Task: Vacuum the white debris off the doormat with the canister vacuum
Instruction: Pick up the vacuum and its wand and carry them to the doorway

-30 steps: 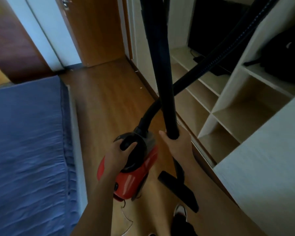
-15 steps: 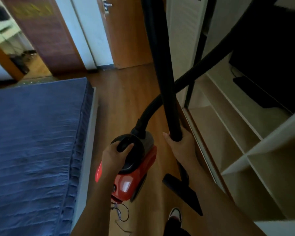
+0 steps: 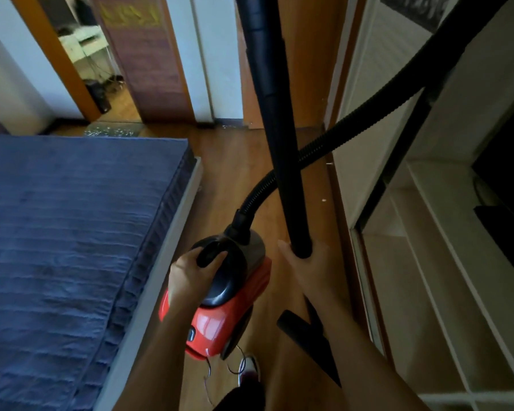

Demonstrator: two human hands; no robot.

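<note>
Person carries canister vacuum between bed and shelving unit.
Left hand wrapped around the vacuum's black top handle; right hand closed around the upright wand; floor nozzle hangs low. Doormat with white debris lies at the far doorway.

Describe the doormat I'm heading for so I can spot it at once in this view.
Start from the blue bed on the left and follow the wooden floor past its far corner to the open doorway. The doormat lies flat across that threshold. Unlike the bare boards around it, it is a dark strip speckled with white debris.
</note>
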